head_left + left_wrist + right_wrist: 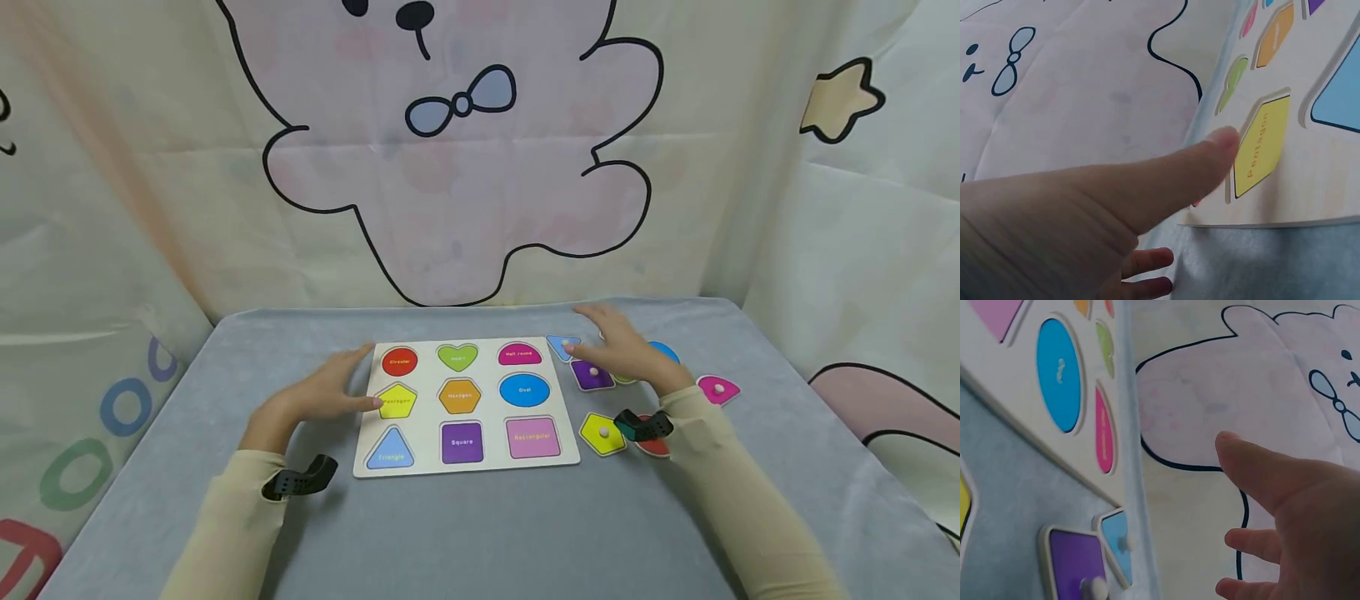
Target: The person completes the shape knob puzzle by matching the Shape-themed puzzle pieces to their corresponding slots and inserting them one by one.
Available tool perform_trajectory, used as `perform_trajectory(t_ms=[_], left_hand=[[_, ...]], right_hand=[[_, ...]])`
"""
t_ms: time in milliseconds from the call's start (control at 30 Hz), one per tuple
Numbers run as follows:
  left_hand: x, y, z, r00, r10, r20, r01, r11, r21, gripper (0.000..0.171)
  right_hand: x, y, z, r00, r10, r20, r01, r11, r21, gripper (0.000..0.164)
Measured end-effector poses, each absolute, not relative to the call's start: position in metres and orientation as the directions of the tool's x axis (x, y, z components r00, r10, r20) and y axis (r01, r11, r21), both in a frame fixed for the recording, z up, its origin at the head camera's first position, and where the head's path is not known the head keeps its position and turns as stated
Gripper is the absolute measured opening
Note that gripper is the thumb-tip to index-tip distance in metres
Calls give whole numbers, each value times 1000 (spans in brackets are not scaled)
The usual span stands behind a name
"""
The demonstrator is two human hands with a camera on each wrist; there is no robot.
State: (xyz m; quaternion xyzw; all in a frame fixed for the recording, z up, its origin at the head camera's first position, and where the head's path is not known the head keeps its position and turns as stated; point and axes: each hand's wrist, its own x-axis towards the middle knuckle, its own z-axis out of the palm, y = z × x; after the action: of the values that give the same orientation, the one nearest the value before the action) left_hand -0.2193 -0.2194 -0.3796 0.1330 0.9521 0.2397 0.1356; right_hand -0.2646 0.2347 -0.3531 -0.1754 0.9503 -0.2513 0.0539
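Observation:
A white shape-puzzle board [427, 443] with several coloured, labelled shapes lies on the table. At its left edge is my left hand [318, 392], the thumb stretched to the yellow pentagon spot [1261, 149] and the other fingers along the far left corner. My right hand [626, 350] hovers with spread fingers above loose knobbed pieces at the board's right, holding nothing visible. Under or near it lie a blue triangle piece [558, 343], a purple square piece [1075, 559] and a blue piece [666, 351], partly covered. A green piece [624, 381] is mostly hidden.
Nearer the right forearm lie a yellow pentagon piece [600, 442] and a red piece [656, 450], partly behind the wrist strap. A pink piece [712, 388] sits farther right. Grey-blue cloth [450, 533] covers the table; a printed curtain [465, 208] hangs behind it.

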Motion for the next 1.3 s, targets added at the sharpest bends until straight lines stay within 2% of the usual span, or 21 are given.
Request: perform_trajectory(t_ms=[333, 533, 867, 1133, 1300], left_hand=[[-220, -220, -384, -926, 243, -288, 95, 890, 445, 96], [-220, -221, -383, -930, 229, -286, 95, 904, 416, 89], [-223, -221, -388, -939, 203, -276, 69, 901, 428, 90], [-225, -222, -388, -939, 215, -270, 82, 899, 430, 91], [-223, -224, -385, -933, 227, -279, 97, 906, 411, 92]], right_hand=[[-260, 260, -369, -928, -367, -66, -264, 772, -577, 73], [-248, 278, -374, -925, -377, -50, -262, 727, -634, 66], [-224, 303, -381, -906, -418, -64, -287, 719, -633, 57], [-206, 326, -382, -855, -502, -132, -306, 692, -654, 45], [-198, 336, -385, -814, -569, -119, -349, 642, -683, 36]])
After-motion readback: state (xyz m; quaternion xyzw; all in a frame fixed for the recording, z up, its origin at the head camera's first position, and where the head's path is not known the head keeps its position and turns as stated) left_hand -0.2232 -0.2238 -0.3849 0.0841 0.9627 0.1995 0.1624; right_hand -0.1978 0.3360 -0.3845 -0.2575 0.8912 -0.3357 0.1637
